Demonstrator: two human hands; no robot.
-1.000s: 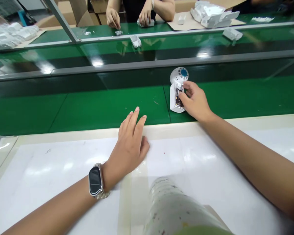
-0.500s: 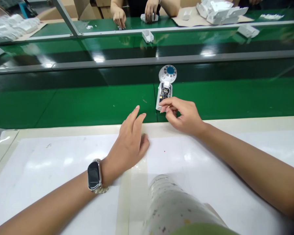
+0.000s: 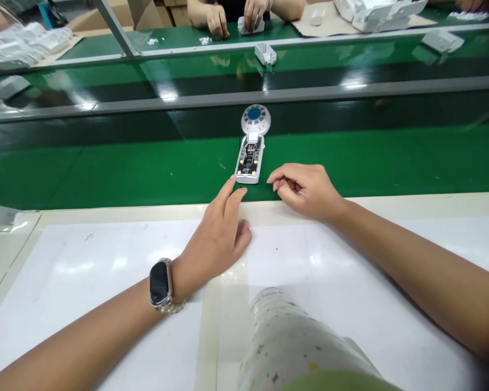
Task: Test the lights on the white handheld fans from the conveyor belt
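Observation:
A white device [image 3: 250, 155] with a round head, a blue disc and an exposed dark circuit board lies on the green belt [image 3: 179, 174]. My left hand [image 3: 220, 233] rests over the front edge of the belt, fingers apart and holding nothing, its index fingertip at the device's lower left corner. To the right of the device, separated from it by a small gap, is my right hand [image 3: 305, 190]. Its fingers are curled together, and nothing shows between them.
Beyond metal rails [image 3: 212, 100], white housings [image 3: 265, 54] sit on another green belt. A person's hands [image 3: 255, 13] work at the far side near piled white parts [image 3: 378, 13]. White sheets [image 3: 118, 260] cover the near table.
The device has shifted left along the belt, out from under my right fingers and up to my left fingertips. A far white housing has moved right.

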